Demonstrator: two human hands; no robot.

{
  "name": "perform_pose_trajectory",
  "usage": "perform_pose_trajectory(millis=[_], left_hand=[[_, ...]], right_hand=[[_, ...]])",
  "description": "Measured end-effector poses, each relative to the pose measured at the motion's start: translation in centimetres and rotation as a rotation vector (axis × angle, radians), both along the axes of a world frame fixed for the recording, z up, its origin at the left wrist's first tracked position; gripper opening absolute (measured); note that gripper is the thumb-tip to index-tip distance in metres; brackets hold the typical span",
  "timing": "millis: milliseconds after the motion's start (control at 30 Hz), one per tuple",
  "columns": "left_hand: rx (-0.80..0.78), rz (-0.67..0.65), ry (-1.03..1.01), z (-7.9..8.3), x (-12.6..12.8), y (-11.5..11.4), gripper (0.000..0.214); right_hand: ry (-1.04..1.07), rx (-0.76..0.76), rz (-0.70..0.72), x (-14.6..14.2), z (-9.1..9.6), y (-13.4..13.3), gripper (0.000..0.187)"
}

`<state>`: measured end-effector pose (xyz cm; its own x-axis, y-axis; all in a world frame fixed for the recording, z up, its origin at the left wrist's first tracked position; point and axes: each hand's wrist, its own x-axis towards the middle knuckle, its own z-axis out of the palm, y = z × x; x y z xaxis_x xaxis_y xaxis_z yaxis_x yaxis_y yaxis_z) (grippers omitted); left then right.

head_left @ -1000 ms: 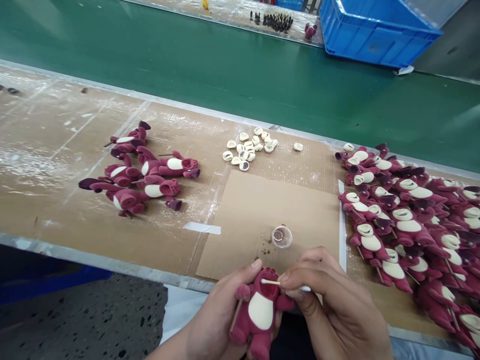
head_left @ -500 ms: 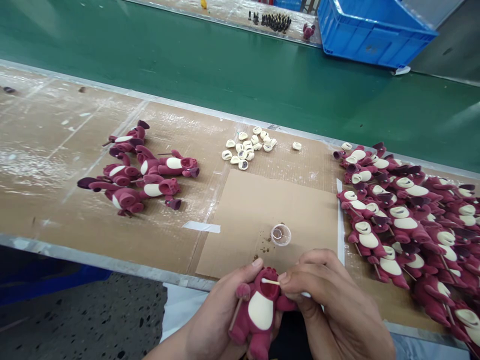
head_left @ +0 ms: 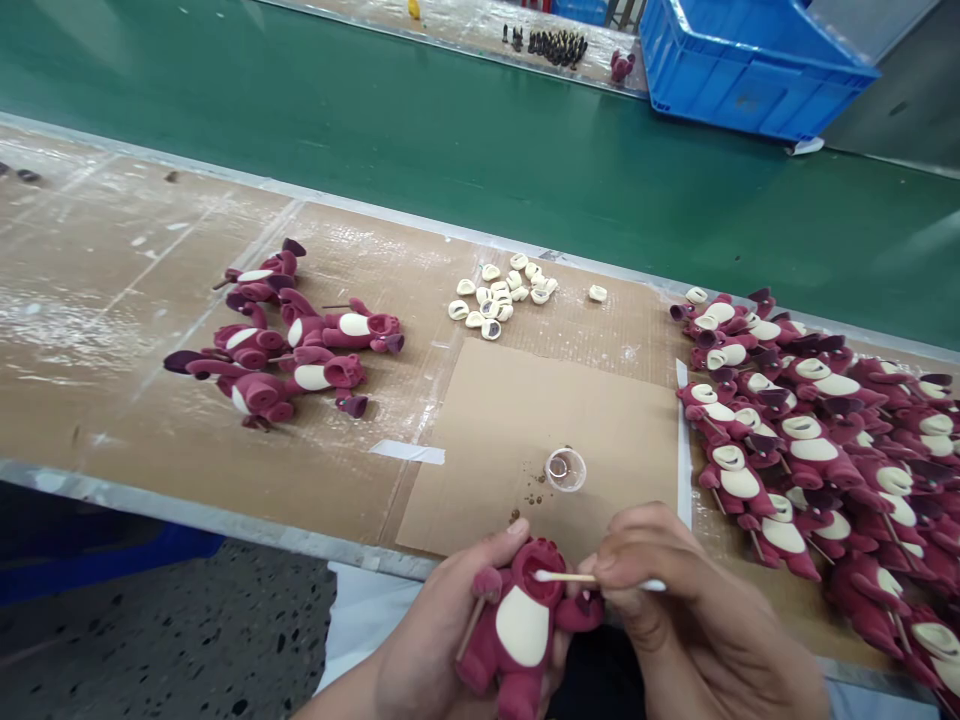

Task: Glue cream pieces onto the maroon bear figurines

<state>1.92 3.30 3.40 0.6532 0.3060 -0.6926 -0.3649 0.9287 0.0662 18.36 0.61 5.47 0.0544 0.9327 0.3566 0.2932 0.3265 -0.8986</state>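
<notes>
A maroon flocked bear figure (head_left: 521, 625) is being held above the near table (head_left: 112, 300) edge by the left hand (head_left: 442, 640), while a cotton swab (head_left: 577, 577) is being pinched by the right hand (head_left: 682, 590), its tip touching the figure's open mouth. A small clear cup (head_left: 565, 469) is being rested on a cardboard sheet (head_left: 480, 450) just beyond. Cream pieces (head_left: 499, 298) are being kept farther off, between a left pile of figures (head_left: 285, 330) and a right pile of figures (head_left: 810, 440).
</notes>
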Motion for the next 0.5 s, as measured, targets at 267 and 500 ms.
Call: perform_pose_trajectory(millis=[267,500], left_hand=[[-0.119,0.02,-0.212,0.5,-1.6,-0.1,0.046],[-0.076,0.113,-0.226,-1.3,-2.2,-0.4,0.047]], right_hand=[[-0.382,0.049,-0.179,3.0,-0.6,3.1,0.015],[-0.653,0.038,-0.026,3.3,-2.3,6.2,0.013]])
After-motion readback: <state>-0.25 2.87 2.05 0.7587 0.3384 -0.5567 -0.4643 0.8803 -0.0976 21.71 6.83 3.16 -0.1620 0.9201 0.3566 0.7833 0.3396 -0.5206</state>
